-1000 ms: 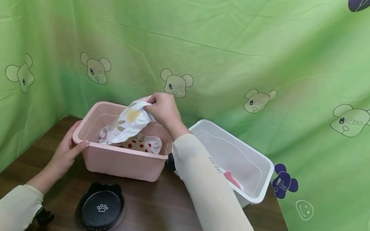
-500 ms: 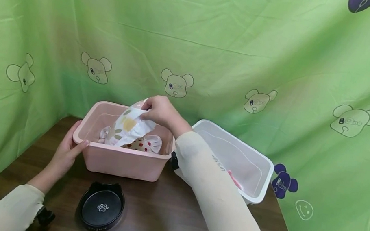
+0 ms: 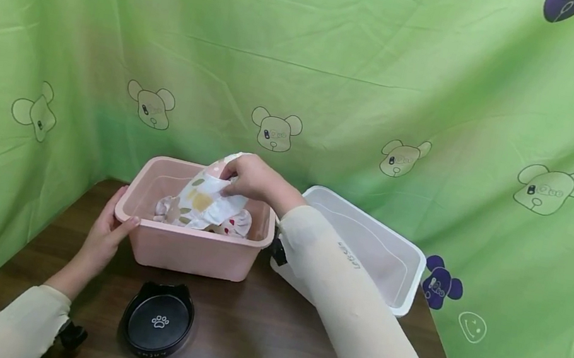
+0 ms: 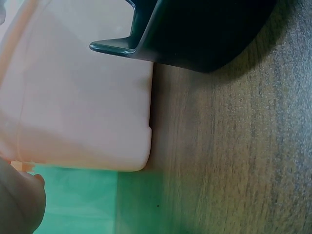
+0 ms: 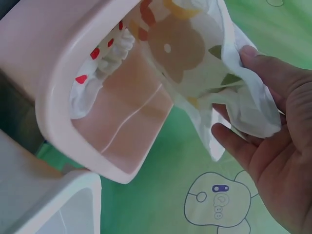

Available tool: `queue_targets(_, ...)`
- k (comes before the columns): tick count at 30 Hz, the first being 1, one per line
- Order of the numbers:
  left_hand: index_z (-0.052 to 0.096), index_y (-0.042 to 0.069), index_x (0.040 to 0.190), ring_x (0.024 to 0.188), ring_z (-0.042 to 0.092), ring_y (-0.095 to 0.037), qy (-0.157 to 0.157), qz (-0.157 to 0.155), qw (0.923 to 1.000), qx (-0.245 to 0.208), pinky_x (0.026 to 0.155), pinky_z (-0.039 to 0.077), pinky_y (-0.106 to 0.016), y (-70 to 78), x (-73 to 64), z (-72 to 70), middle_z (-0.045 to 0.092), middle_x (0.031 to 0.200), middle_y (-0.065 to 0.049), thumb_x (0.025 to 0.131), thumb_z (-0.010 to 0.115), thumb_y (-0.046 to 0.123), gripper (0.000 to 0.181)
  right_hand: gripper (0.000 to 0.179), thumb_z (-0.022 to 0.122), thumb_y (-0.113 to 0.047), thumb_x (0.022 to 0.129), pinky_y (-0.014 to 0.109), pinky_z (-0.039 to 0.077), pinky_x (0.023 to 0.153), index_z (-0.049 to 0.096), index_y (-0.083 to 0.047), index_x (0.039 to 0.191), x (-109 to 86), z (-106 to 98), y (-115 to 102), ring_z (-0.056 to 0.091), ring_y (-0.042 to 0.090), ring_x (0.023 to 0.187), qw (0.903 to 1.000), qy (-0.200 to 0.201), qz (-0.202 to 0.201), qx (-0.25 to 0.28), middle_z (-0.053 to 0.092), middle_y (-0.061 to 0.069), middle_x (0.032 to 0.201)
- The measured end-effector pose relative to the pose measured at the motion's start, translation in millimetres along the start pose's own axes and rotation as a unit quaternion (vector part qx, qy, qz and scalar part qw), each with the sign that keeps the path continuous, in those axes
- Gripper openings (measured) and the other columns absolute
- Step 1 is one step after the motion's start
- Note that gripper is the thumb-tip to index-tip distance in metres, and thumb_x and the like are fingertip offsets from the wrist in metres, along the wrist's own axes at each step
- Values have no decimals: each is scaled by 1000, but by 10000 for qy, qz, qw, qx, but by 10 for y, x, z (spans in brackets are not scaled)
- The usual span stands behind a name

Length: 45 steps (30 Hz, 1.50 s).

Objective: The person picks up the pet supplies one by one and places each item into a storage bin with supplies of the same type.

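Within right wrist view, right hand (image 5: pixel 285 139) pinches cloth (image 5: pixel 183 46); outside, left hand (image 3: pixel 104 230) grips tub (image 3: pixel 190 253).

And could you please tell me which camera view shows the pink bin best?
The head view, which takes in the pink bin end to end. The left wrist view shows part of its outer wall, partly behind the black bowl; the right wrist view, one end, cut off by the frame.

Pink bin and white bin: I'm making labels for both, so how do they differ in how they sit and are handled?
The pink bin sits square to the head view; the white bin is turned at an angle.
The left hand grips the pink bin; no hand grips the white bin.
Both are open-topped with rounded corners.
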State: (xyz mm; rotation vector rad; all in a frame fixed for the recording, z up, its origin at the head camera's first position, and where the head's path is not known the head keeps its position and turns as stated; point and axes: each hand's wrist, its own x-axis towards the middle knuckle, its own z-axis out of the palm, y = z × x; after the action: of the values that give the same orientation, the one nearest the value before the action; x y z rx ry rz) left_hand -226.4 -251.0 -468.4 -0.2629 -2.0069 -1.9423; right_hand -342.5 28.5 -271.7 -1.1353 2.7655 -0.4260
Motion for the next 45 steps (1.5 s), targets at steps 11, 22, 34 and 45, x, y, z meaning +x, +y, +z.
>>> queue_targets(11, 11, 8, 165, 148, 27, -37, 23, 0, 10000, 11, 105, 35, -5, 16, -8, 6, 18, 168, -23, 105, 55, 7, 74, 32, 81, -18, 88, 32, 48, 104, 75, -9, 117, -122, 6, 55, 61, 18, 116, 9985, -508, 28, -187, 73, 2, 119)
queue_targets(22, 11, 6, 165, 148, 26, -37, 30, 26, 10000, 5, 104, 35, -5, -1, 3, 12, 19, 167, -23, 105, 55, 7, 74, 37, 81, -16, 88, 34, 44, 111, 73, -9, 123, -156, 115, 156, 59, 20, 125, 9972, -719, 199, -61, 71, 3, 126)
queue_targets(34, 12, 7, 165, 148, 27, -33, 31, 107, 9999, -42, 104, 35, -5, -17, 1, -8, 18, 167, -23, 104, 55, 6, 74, 49, 79, -26, 91, 38, 41, 114, 65, -11, 136, -268, 45, 206, 54, 21, 130, 9903, -1291, 313, -407, 63, 4, 138)
queue_targets(45, 10, 5, 165, 150, 21, -42, -26, 86, 9998, -183, 107, 36, -8, -21, 16, -13, 16, 168, -24, 105, 54, 6, 74, 55, 75, -34, 94, 44, 36, 119, 61, -11, 142, -549, -16, 443, 46, 27, 141, 9958, -781, -9, -484, 56, 8, 148)
